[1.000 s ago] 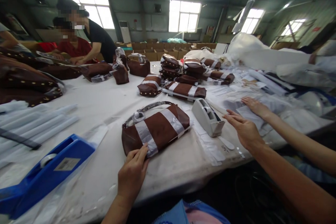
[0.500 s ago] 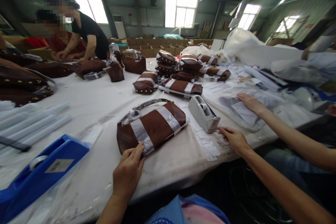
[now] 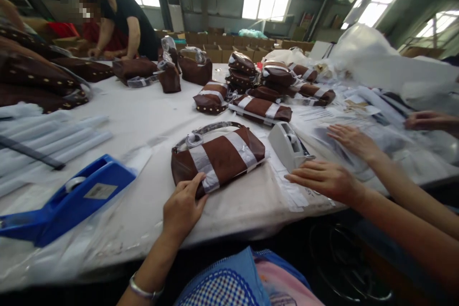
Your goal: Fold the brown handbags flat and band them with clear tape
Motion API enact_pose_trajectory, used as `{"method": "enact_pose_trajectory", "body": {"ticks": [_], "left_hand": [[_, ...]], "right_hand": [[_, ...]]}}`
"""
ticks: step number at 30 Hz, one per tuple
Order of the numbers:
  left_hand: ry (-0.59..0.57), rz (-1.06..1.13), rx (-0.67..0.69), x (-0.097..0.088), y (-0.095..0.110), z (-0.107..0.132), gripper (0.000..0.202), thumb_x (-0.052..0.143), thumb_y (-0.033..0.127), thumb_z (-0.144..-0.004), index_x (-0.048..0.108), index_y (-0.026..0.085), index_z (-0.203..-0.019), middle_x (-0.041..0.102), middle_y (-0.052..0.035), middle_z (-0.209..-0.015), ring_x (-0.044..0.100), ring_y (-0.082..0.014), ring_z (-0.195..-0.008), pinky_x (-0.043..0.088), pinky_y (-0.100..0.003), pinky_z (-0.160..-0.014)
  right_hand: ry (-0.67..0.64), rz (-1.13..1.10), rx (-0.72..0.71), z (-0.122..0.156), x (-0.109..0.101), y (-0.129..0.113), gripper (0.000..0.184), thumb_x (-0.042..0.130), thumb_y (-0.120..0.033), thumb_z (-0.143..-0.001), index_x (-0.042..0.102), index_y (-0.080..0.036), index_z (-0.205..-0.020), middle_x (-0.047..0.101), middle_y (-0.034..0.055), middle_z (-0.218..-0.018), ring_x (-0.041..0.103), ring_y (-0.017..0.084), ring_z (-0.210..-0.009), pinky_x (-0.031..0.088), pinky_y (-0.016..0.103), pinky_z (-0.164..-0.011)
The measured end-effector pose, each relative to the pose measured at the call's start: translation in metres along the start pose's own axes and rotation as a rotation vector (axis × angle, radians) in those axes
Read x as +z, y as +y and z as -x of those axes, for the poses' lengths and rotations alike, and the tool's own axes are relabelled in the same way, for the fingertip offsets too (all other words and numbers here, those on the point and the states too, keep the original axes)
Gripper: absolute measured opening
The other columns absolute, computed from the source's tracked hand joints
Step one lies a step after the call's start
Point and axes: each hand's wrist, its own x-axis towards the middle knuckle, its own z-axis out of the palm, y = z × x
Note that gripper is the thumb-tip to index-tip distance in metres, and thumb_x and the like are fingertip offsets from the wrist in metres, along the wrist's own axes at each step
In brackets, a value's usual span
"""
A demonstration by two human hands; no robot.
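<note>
A brown handbag point(image 3: 224, 155) lies on the white-covered table before me, wrapped with two pale bands and with its handle covered in wrapping. My left hand point(image 3: 182, 205) grips its near lower edge beside the left band, thumb below and fingers on top. To the right of the bag, my right hand point(image 3: 324, 179) is in front of a grey tape dispenser point(image 3: 287, 143). Its fingers point left and are pressed together; anything between them is too thin to make out. Strips of white material point(image 3: 290, 193) lie under and beside the dispenser.
A blue tape dispenser point(image 3: 86, 196) and white rolled sheets point(image 3: 53, 138) are at the left. Wrapped handbags point(image 3: 263, 107) are stacked behind. A co-worker's hand point(image 3: 353, 141) rests on plastic bags at the right; another person point(image 3: 125, 24) stands across the table.
My right hand has moved from the grey dispenser's front end slightly left, its fingers now stretched toward the bag. My left hand stays on the bag. The view has shifted.
</note>
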Motion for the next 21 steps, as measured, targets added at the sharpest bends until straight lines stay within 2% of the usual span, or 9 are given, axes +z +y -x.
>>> {"method": "enact_pose_trajectory", "body": {"ticks": [5, 8, 11, 14, 17, 21], "left_hand": [[0.016, 0.155, -0.025, -0.003, 0.002, -0.002, 0.055, 0.066, 0.032, -0.088, 0.049, 0.029, -0.141, 0.071, -0.001, -0.114, 0.066, -0.0168, -0.1, 0.055, -0.027, -0.087], [0.005, 0.219, -0.034, -0.003, 0.001, -0.003, 0.051, 0.06, 0.027, -0.092, 0.047, 0.029, -0.141, 0.072, 0.0011, -0.116, 0.064, -0.0165, -0.102, 0.054, -0.028, -0.09], [0.009, 0.238, -0.048, -0.002, 0.002, -0.007, 0.044, 0.053, 0.022, -0.095, 0.049, 0.031, -0.139, 0.072, 0.0026, -0.12, 0.064, -0.0155, -0.101, 0.054, -0.028, -0.091], [0.029, 0.233, -0.087, -0.002, 0.002, -0.008, 0.042, 0.049, 0.019, -0.097, 0.051, 0.03, -0.137, 0.073, 0.0005, -0.113, 0.065, -0.0152, -0.095, 0.054, -0.028, -0.088], [0.047, 0.216, -0.135, 0.001, 0.003, -0.007, 0.042, 0.051, 0.022, -0.096, 0.051, 0.029, -0.137, 0.071, -0.0013, -0.097, 0.066, -0.016, -0.087, 0.054, -0.028, -0.082], [0.063, 0.19, -0.161, 0.008, 0.002, -0.004, 0.044, 0.053, 0.025, -0.094, 0.05, 0.028, -0.138, 0.067, -0.002, -0.091, 0.066, -0.017, -0.083, 0.054, -0.028, -0.079]], "right_hand": [[-0.068, -0.25, -0.246, -0.093, 0.014, -0.029, 0.028, 0.047, -0.026, -0.104, 0.069, -0.035, -0.119, 0.074, -0.0001, -0.097, 0.067, 0.014, -0.084, 0.052, 0.026, -0.079], [-0.153, -0.399, -0.374, -0.139, 0.027, -0.042, 0.022, 0.052, -0.029, -0.102, 0.071, -0.03, -0.113, 0.073, 0.0017, -0.093, 0.065, 0.015, -0.08, 0.051, 0.026, -0.074], [-0.254, -0.462, -0.444, -0.181, 0.043, -0.046, 0.02, 0.057, -0.036, -0.099, 0.073, -0.025, -0.098, 0.07, 0.0025, -0.081, 0.063, 0.016, -0.077, 0.047, 0.027, -0.069], [-0.314, -0.374, -0.5, -0.222, 0.063, -0.043, 0.026, 0.057, -0.038, -0.098, 0.073, -0.023, -0.083, 0.067, 0.0015, -0.072, 0.061, 0.016, -0.072, 0.042, 0.027, -0.063], [-0.388, -0.193, -0.541, -0.256, 0.082, -0.038, 0.02, 0.062, -0.034, -0.093, 0.074, -0.022, -0.083, 0.07, 0.0022, -0.076, 0.061, 0.016, -0.068, 0.036, 0.027, -0.058], [-0.49, 0.04, -0.51, -0.284, 0.096, -0.041, 0.023, 0.067, -0.041, -0.09, 0.077, -0.024, -0.079, 0.072, 0.0033, -0.072, 0.06, 0.016, -0.059, 0.026, 0.028, -0.052]]}}
